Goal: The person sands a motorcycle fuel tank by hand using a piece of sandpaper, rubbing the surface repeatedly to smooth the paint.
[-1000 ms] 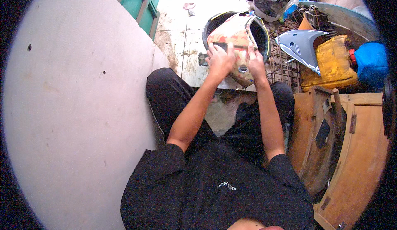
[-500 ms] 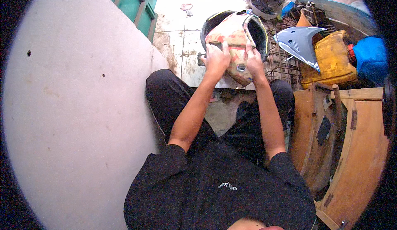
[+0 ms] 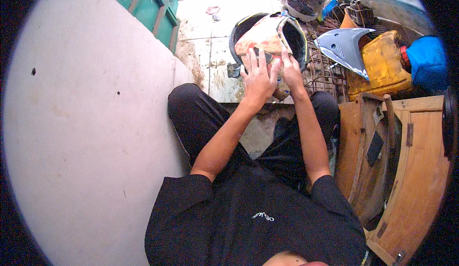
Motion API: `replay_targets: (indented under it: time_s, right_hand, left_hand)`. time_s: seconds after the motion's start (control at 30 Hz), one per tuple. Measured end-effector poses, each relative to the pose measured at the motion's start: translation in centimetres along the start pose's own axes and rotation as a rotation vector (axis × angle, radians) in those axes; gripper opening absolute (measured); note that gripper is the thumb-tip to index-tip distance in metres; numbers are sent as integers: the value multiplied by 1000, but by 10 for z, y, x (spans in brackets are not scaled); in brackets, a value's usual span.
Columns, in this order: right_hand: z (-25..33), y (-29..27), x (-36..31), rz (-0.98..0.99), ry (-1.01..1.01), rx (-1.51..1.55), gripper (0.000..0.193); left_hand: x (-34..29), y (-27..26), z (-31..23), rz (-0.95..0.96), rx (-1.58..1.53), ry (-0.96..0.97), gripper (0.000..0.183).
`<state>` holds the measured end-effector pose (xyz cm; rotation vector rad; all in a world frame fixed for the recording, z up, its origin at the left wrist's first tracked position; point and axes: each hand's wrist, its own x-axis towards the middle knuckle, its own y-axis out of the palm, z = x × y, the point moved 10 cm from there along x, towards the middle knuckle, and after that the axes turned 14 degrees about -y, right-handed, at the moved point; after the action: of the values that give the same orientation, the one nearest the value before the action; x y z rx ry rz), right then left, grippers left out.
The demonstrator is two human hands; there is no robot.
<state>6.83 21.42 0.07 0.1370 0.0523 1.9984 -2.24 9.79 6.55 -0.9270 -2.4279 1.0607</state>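
A curved, tapered body panel [image 3: 263,31], cream with rubbed red patches, leans over a round black tub [image 3: 242,27]. My left hand [image 3: 259,82] lies on the panel's lower part with its fingers stretched out and spread. A small dark flat piece [image 3: 268,57] shows by its fingertips; I cannot make out its kind. My right hand [image 3: 292,73] grips the panel at its right edge, fingers on the upper side. Both hands hide much of the panel's narrow lower end. A small dark block [image 3: 233,70] is beside the tub's left rim.
A pale wall [image 3: 95,122] stands close on my left. To the right are a metal grid [image 3: 325,74], a grey plastic panel [image 3: 342,48], a yellow jerrycan [image 3: 387,67], a blue container [image 3: 429,65] and a wooden cabinet [image 3: 416,160]. A green metal structure [image 3: 165,22] stands at the far left.
My left hand has shifted right and slightly down across the panel, its fingers now more spread. The dark piece shows farther right. My right hand stays at the panel's right edge.
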Motion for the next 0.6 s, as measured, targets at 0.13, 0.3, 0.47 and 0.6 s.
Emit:
replay_targets:
  time_s: [0.13,0.3,0.47,0.6]
  right_hand:
    - [9,16,-4,19,44,213,66]
    - [-4,1,5,-10,-5,35,79]
    - [-6,10,8,-27,-32,52,79]
    - [-18,-8,10,-50,-30,93,80]
  left_hand:
    - [5,1,-1,59,-60,126,69]
    - [22,9,43,66,97,-234,77]
    - [50,38,88,260,-73,-498,84]
    - [28,37,29,255,-50,-114,81]
